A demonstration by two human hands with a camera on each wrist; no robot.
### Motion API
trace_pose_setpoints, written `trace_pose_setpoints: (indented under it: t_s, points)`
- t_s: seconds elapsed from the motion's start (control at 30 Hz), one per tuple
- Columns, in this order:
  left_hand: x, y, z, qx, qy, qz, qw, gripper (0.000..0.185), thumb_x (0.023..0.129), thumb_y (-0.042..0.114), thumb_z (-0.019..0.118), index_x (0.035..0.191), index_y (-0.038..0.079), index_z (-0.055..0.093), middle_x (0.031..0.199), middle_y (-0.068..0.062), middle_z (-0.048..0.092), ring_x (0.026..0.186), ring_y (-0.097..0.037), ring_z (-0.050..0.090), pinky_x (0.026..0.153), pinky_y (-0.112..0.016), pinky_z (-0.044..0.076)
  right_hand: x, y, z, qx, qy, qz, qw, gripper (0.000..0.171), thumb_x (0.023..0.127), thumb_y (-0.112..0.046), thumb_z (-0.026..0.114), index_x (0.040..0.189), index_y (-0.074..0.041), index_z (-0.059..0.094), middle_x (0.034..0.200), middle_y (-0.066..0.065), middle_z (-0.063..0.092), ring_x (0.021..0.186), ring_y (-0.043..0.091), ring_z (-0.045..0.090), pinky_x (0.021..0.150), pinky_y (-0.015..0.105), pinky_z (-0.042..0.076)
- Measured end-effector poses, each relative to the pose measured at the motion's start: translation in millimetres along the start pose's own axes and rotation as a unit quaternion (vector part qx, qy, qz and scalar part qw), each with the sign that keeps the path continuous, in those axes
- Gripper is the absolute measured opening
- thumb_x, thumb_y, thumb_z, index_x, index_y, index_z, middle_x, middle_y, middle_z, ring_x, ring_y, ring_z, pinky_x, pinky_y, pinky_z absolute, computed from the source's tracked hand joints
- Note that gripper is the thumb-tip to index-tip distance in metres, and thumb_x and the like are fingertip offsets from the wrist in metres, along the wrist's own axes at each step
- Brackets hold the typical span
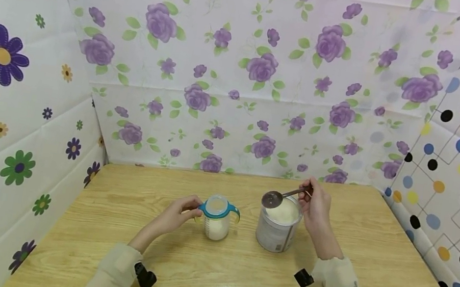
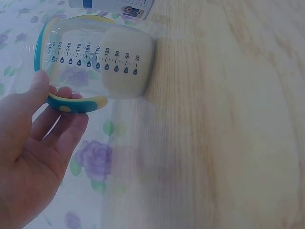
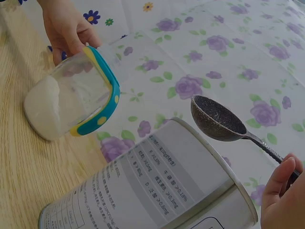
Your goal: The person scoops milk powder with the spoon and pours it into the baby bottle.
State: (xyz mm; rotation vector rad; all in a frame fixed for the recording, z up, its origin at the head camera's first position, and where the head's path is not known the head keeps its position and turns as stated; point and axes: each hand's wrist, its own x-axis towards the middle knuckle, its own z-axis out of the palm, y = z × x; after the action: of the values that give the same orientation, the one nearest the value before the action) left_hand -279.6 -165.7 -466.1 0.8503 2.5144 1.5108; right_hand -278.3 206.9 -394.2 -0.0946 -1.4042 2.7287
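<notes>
Two hands are working over a wooden worktop: the left hand is curling its fingers round the yellow-and-teal side handle of a clear baby bottle, steadying it upright, while the right hand is pinching the stem of a metal spoon and holding its bowl, which looks empty, above the near rim of an open tin of white powder. The bottle, standing just left of the tin, is already carrying a layer of pale powder at its base, below the printed measuring marks. Judging by this, a transfer of powder from tin to bottle is under way; the next move seems to call for dipping the spoon into the tin and carrying a level load across to the bottle's mouth without spilling. Floral sheets are hanging behind and to the sides.
</notes>
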Motion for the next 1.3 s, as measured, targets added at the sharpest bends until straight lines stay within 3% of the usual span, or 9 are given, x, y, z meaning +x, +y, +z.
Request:
trace_pose_setpoints:
  t_s: [0.23, 0.53, 0.93, 1.3]
  points:
    - [-1.3, -0.3, -0.6, -0.005, -0.002, -0.006, 1.0, 0.014, 0.098, 0.019, 0.057, 0.109, 0.013, 0.061, 0.107, -0.017, 0.068, 0.1, -0.031, 0.066, 0.091, -0.037, 0.052, 0, -3, -2, -0.009, 0.034, -0.005, 0.999, 0.034, 0.105, -0.025, 0.042, 0.078, -0.011, 0.058, 0.074, -0.003, 0.058, 0.056, 0.005, 0.049, 0.049, 0.013, 0.042]
    - [-1.2, -1.8, -1.1, -0.005, 0.001, -0.003, 1.0, 0.014, 0.098, 0.02, 0.056, 0.11, 0.014, 0.061, 0.107, -0.011, 0.068, 0.101, -0.032, 0.065, 0.092, -0.036, 0.051, 7, 3, -2, -0.017, 0.12, -0.051, 0.991, 0.036, 0.104, -0.023, 0.045, 0.073, -0.01, 0.058, 0.066, -0.003, 0.057, 0.047, 0.004, 0.045, 0.043, 0.014, 0.039]
    - [-0.9, -1.1, -1.2, -0.011, -0.002, -0.003, 0.9999, 0.014, 0.098, 0.02, 0.057, 0.109, 0.013, 0.061, 0.107, -0.012, 0.068, 0.102, -0.034, 0.065, 0.088, -0.041, 0.054, 11, 8, -6, -0.043, 0.14, -0.062, 0.987, 0.034, 0.103, -0.022, 0.046, 0.073, -0.009, 0.057, 0.065, -0.003, 0.057, 0.045, 0.004, 0.045, 0.041, 0.014, 0.038]
    - [0.3, -3.5, -1.3, 0.006, 0.0, -0.006, 1.0, 0.015, 0.098, 0.022, 0.056, 0.109, 0.013, 0.061, 0.108, -0.011, 0.068, 0.102, -0.029, 0.066, 0.089, -0.04, 0.052, 17, 19, -18, -0.132, 0.13, -0.065, 0.98, 0.034, 0.102, -0.02, 0.045, 0.073, -0.01, 0.059, 0.067, -0.003, 0.059, 0.048, 0.006, 0.046, 0.043, 0.016, 0.038]
